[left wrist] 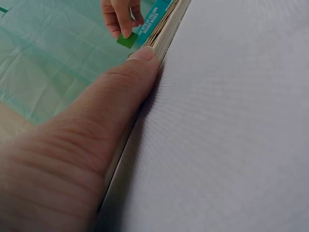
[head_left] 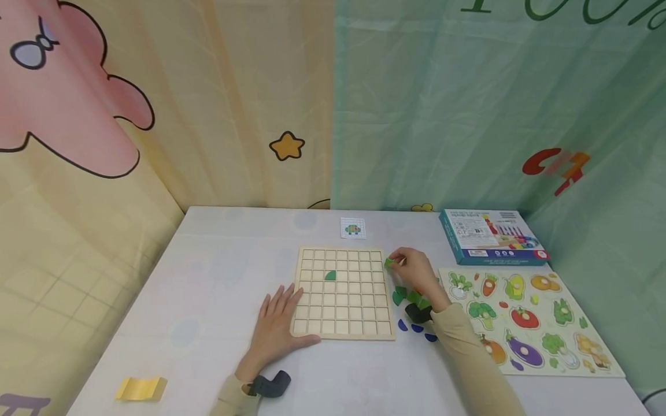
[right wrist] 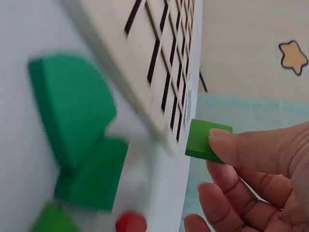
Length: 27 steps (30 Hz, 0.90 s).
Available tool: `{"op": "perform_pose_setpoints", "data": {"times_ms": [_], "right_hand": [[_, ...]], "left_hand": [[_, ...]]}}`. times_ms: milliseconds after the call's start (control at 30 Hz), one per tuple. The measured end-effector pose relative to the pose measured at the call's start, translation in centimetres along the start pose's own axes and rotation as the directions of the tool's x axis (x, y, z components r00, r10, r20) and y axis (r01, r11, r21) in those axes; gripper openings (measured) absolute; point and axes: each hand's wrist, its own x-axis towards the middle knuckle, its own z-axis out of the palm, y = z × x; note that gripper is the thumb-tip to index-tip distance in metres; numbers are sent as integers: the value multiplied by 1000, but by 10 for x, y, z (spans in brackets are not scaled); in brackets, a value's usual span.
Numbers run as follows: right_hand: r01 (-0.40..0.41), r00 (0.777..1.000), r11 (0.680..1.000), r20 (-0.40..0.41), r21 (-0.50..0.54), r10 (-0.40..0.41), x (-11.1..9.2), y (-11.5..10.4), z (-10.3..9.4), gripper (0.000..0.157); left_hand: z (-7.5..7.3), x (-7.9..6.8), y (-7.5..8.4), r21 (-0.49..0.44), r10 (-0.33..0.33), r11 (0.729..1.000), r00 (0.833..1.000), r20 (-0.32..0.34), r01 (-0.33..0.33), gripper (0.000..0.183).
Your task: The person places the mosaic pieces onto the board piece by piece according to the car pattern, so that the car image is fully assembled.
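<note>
My right hand [head_left: 413, 270] pinches a light green square block [right wrist: 199, 139] between thumb and fingers, just off the far right corner of a wooden grid board [head_left: 346, 296]. One dark green quarter-circle piece [head_left: 330, 276] lies in a cell in the board's upper part. Spread along the board's left side is my left hand [head_left: 281, 320], its fingers straight and its thumb touching the front edge. Dark green rounded pieces [right wrist: 77, 106] lie right of the board, with light green blocks [head_left: 418, 299] beside them, partly behind the right wrist. A small red piece [right wrist: 131, 222] shows blurred in the right wrist view.
Several blue half-round pieces [head_left: 417, 328] lie nearer the front. A pattern card [head_left: 353, 228] sits beyond the board. At right are a blue-sided box [head_left: 494, 237] and a vegetable puzzle sheet [head_left: 541, 297]. A folded yellow piece [head_left: 140, 389] lies at front left.
</note>
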Motion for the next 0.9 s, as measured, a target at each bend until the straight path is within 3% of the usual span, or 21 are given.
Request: {"op": "perform_pose_setpoints", "data": {"times_ms": [400, 667, 900], "right_hand": [[139, 979, 986, 135, 95, -151, 10, -37, 37, 5], [150, 972, 985, 170, 91, -163, 19, -52, 57, 5], [156, 969, 984, 183, 84, -169, 22, -56, 63, 7]], "left_hand": [[1, 0, -1, -1, 2, 1000, 1000, 3, -2, 110], [2, 0, -2, 3, 2, 1000, 1000, 11, -2, 111], [2, 0, -2, -1, 4, 1000, 1000, 2, -4, 110]]}}
